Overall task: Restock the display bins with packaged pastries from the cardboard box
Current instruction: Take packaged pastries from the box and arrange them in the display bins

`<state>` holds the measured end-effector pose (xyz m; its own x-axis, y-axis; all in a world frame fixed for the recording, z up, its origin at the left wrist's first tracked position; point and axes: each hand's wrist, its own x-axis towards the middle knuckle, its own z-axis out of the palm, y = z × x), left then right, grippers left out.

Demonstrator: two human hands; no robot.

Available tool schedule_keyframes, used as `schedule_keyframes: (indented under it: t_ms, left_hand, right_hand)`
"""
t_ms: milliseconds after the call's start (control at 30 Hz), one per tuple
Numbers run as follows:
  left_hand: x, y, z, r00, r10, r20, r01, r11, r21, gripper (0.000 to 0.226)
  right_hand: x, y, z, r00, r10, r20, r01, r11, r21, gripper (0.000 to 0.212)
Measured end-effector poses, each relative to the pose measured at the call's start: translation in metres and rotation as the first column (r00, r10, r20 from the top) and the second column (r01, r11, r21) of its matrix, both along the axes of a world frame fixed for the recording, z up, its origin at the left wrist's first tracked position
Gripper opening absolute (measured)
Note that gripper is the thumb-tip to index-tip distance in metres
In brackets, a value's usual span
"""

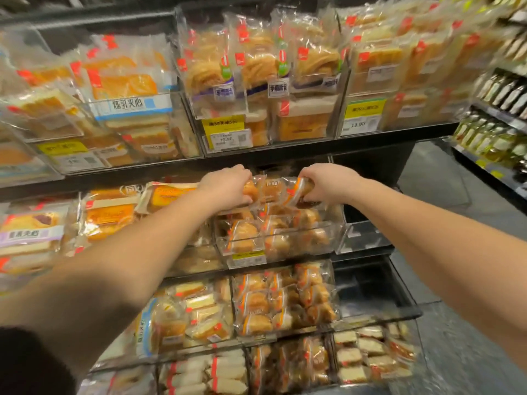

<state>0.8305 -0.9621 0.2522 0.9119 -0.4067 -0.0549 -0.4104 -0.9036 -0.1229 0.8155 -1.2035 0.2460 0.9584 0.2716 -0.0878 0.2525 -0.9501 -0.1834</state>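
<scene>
Hands, left hand (228, 185) and right hand (325, 183), are gripping clear-wrapped golden pastry packets (273, 189), placing them above the clear plastic bin (285, 246); next probably releasing.

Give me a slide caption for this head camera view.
Both hands, left and right, lower wrapped pastries into a clear display bin.

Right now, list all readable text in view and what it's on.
"19.90" on the yellow price tag of the upper right bin.
"19.90" on the price tag of the upper middle bin.
"手撕面包" on the white pack label, partly blurred.
Blue-banded pack label: Chinese, too blurred to read.
All other tags and wrappers: too blurred.
</scene>
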Motion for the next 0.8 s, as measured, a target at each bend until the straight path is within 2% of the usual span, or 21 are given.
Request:
schedule_keyframes:
  t_ms: [67, 200, 367, 500, 700, 800]
  left_hand:
    - [0.009, -0.008, -0.010, 1.000, -0.011, 0.002, 0.011, 1.000, 0.025, 0.051]
    - [0.018, -0.018, -0.027, 0.998, -0.043, -0.037, 0.042, 0.999, -0.018, 0.050]
    - [0.032, -0.007, -0.041, 0.996, 0.060, -0.070, -0.054, 0.995, 0.078, 0.046]
    - [0.038, 0.001, -0.053, 0.993, 0.101, -0.069, -0.094, 0.991, 0.099, 0.039]
    - [0.037, 0.004, -0.058, 0.994, 0.064, 0.084, -0.080, 0.975, 0.206, 0.037]
    - [0.033, 0.008, -0.064, 0.984, 0.083, 0.156, -0.120, 0.961, 0.250, 0.044]
  right_hand:
    - [0.009, 0.001, -0.009, 0.999, 0.034, 0.024, -0.034, 0.999, -0.010, 0.050]
    - [0.022, 0.002, -0.021, 0.997, 0.058, 0.050, -0.057, 0.998, -0.024, 0.053]
    - [0.032, 0.006, -0.028, 0.996, 0.080, 0.045, -0.079, 0.997, -0.010, 0.050]
    - [0.040, 0.021, -0.035, 0.991, 0.126, 0.039, -0.125, 0.992, -0.013, 0.052]
    - [0.054, 0.045, -0.054, 0.990, 0.141, 0.013, -0.139, 0.985, -0.103, 0.037]
    - [0.062, 0.049, -0.058, 0.993, 0.109, -0.041, -0.110, 0.994, -0.024, 0.049]
